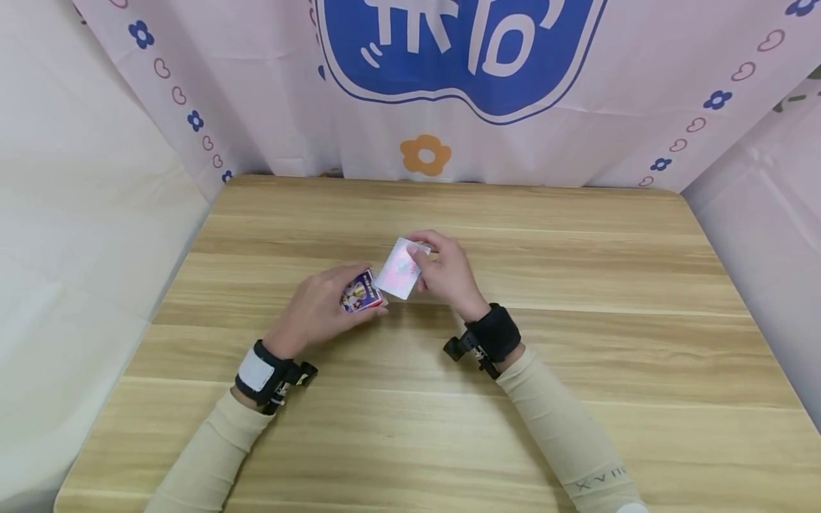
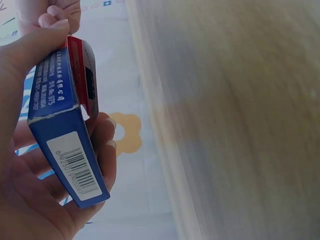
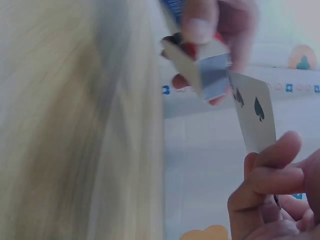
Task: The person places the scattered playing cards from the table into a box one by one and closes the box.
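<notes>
My left hand (image 1: 317, 306) grips a small blue playing-card box (image 1: 357, 292), thumb on one side and fingers on the other. In the left wrist view the box (image 2: 65, 150) shows a barcode label on its narrow end and a red part (image 2: 82, 77) at its far end. To the right, my right hand (image 1: 452, 278) pinches a playing card (image 1: 396, 272) between thumb and fingers, close to the box's open end. Seen in the right wrist view, the card (image 3: 256, 116) has black spades on its face. Whether more cards lie behind it I cannot tell.
Both hands are above a wooden table (image 1: 410, 427). A pale curtain (image 1: 269, 121) with a blue sign and flower prints hangs along the back edge. White cloth (image 1: 77, 235) stands at the left side. Each wrist wears a black strap (image 1: 497, 333) with a small camera.
</notes>
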A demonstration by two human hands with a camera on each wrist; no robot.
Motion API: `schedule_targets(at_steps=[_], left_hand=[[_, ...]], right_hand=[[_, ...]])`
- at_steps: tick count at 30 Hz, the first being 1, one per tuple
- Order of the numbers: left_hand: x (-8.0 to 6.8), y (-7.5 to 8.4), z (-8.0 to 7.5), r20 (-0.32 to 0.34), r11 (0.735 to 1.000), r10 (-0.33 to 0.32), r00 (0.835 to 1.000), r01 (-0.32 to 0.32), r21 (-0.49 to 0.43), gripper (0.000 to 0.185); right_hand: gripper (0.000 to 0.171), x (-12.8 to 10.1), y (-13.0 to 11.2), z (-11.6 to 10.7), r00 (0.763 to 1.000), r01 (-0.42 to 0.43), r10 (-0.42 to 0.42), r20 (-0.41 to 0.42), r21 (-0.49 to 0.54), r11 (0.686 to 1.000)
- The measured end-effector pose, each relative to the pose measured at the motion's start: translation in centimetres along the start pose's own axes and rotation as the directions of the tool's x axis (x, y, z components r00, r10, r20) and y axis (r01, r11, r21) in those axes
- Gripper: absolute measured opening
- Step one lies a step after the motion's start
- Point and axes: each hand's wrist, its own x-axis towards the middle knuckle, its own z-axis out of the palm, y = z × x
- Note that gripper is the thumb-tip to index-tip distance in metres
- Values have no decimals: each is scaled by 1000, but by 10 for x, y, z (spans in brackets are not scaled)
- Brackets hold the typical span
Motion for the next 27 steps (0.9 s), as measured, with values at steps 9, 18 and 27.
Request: schedule_targets(at_steps=[9,18,27], left_hand=[[-1,1,-1,3,1000,-21,1000,21,-9,77],[-1,1,1,11,1000,-7,1000,7,4,79],[0,-1,3,-1,1000,4,1000,-4,1,79]], right_hand=[[28,-6,0,6,999,34,-34,-17,-13,999],[25,-5,-2,8,998,41,-46,-49,-103,994],[26,-6,-4,9,998,59,-62,-25,-118,991]])
